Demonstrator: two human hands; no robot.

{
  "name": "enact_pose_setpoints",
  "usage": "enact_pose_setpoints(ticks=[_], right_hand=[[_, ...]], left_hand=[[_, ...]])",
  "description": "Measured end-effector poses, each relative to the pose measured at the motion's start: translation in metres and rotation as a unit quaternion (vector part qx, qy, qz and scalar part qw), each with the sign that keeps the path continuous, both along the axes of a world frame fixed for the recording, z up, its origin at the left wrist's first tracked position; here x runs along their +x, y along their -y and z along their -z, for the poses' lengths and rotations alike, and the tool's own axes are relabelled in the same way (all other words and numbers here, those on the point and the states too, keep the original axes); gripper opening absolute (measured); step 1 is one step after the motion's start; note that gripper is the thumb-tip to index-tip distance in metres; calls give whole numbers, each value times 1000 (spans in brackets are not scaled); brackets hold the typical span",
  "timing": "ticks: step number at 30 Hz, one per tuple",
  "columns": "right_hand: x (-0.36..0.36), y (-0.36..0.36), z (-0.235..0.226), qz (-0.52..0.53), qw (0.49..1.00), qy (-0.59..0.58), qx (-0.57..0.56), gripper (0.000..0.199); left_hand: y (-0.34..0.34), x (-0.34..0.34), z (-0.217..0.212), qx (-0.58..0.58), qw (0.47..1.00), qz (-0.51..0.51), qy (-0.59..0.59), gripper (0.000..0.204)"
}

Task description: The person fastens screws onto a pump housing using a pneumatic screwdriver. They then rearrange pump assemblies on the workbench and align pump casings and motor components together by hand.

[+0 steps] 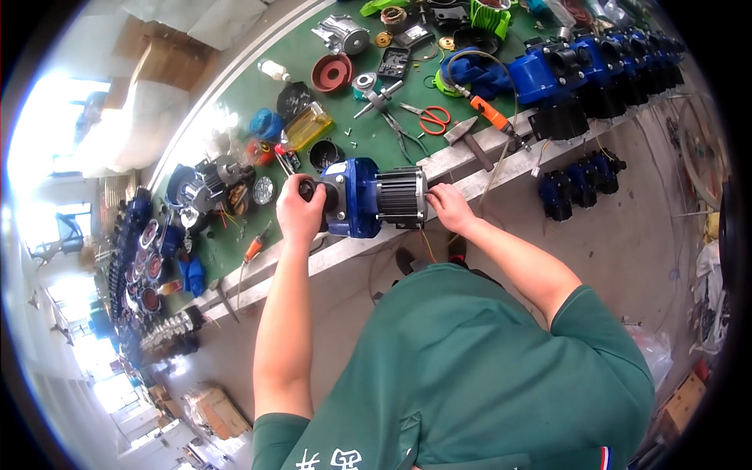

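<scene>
A green surface [251, 86] with a pale metal front edge spreads beyond the person. A row of blue motors [540, 74] lines its far right side, and a smaller group of blue motors [580, 184] sits lower down, past that edge.

The blue-and-black motor [360, 197] in hand is at the front edge of the surface, directly ahead of the person's torso. Its long axis runs left to right, from one hand to the other: the blue body lies just right of the left hand, and the black finned end just left of the right hand. Whether the edge bears its weight cannot be told.

The left hand [300, 210] is clamped around the black fitting at the motor's left end, overlapping it. The right hand [452, 210] meets the opposite end with its fingertips bunched at the end face; whether they pinch anything cannot be told.

Beyond the motor lie a crumpled blue cloth [482, 74], a hammer [470, 141] near the front edge and red-handled scissors [435, 119]. Among the containers, a clear bottle [308, 127] holds yellow liquid. Nearer the motor is a round black cup [323, 154], its contents too dark to make out. A small white bottle [274, 70] is farther back, its inside hidden. Tiny screws [348, 133] are scattered right of the yellow liquid.
</scene>
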State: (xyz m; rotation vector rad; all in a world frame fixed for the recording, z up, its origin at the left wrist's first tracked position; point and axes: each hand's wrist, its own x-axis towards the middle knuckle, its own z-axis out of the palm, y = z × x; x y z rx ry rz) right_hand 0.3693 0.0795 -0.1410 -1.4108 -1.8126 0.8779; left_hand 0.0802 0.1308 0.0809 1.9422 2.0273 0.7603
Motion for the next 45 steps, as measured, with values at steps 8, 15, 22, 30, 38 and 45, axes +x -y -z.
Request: enact_pose_setpoints(ticks=[8, 15, 22, 30, 38, 45], right_hand=[[-27, 3, -5, 144, 966, -194, -90, 33], [-9, -23, 10, 127, 695, -399, -585, 37], [0, -5, -1, 8, 997, -65, -46, 20], [-8, -3, 3, 52, 995, -62, -60, 27], [-6, -22, 1, 106, 740, -405, -526, 33], [0, -5, 4, -7, 998, -69, 1, 18]], left_hand=[[-1, -5, 5, 4, 1000, 0, 8, 27], [-1, -7, 5, -4, 1000, -7, 20, 29], [0, -6, 2, -13, 999, -21, 45, 32], [-1, -6, 3, -3, 998, -27, 58, 31], [-1, -7, 4, -14, 997, -35, 64, 31], [2, -10, 4, -17, 997, -33, 75, 32]])
